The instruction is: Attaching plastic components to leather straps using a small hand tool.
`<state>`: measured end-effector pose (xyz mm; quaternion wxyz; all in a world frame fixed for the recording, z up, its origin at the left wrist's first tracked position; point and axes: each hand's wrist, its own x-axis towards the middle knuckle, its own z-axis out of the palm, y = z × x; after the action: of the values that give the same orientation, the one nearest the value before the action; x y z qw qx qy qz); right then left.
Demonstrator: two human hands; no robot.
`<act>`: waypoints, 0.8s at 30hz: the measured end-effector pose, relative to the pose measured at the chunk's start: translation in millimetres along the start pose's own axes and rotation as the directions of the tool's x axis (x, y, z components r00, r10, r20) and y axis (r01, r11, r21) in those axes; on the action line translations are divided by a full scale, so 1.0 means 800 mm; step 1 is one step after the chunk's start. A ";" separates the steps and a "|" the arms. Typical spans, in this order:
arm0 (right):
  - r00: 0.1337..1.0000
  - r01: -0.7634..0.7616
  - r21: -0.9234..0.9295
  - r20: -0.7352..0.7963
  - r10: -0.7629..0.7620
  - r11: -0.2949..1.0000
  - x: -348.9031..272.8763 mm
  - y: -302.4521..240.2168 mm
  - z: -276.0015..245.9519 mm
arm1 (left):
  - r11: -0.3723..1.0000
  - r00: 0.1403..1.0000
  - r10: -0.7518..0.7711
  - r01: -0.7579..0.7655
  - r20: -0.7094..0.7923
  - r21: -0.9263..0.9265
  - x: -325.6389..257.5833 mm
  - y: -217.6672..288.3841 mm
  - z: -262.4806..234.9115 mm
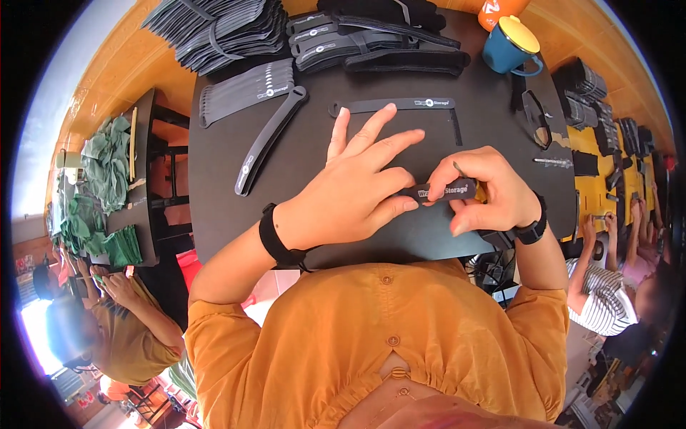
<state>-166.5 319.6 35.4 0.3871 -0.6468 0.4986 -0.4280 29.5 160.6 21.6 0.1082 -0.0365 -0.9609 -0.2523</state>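
Note:
Between my two hands is a short black strap (461, 189) with pale printing, held just above the near part of the dark table (321, 247). The thumb and index finger of my left hand (350, 187) pinch its left end, while the other fingers spread out over the table. My right hand (493, 187) curls round its right end, fingers bent and thumb below. Beyond them lies a long flat strap (400, 105) with a slotted left end. To the left, a longer folded strap (271, 143) rests at a slant, touching a fanned row of grey straps (239, 93).
Bundled straps (229, 39) and black stacks (371, 50) line the far side. At the far right stands a blue mug (504, 53) with a yellow lid, beside an orange object (493, 16). A black looped item (536, 121) lies near the right edge. Other people work on both sides.

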 end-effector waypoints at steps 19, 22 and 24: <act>0.636 -0.543 0.382 -0.394 0.663 0.748 0.003 0.043 -0.043 | 0.556 0.748 -0.635 0.615 0.191 -0.560 -0.005 -0.080 -0.033; 0.635 -0.589 0.251 -0.444 0.632 0.768 0.008 0.058 -0.053 | 0.559 0.698 -0.696 0.675 0.169 -0.481 -0.001 -0.103 -0.029; 0.627 -0.614 0.209 -0.456 0.632 0.761 0.011 0.070 -0.058 | 0.621 0.702 -0.710 0.659 0.051 -0.424 0.005 -0.111 -0.023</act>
<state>-226.1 296.1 0.3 0.3784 -0.2937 0.7662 -0.4283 18.4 74.4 -3.8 0.0520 0.3261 -0.8173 -0.4722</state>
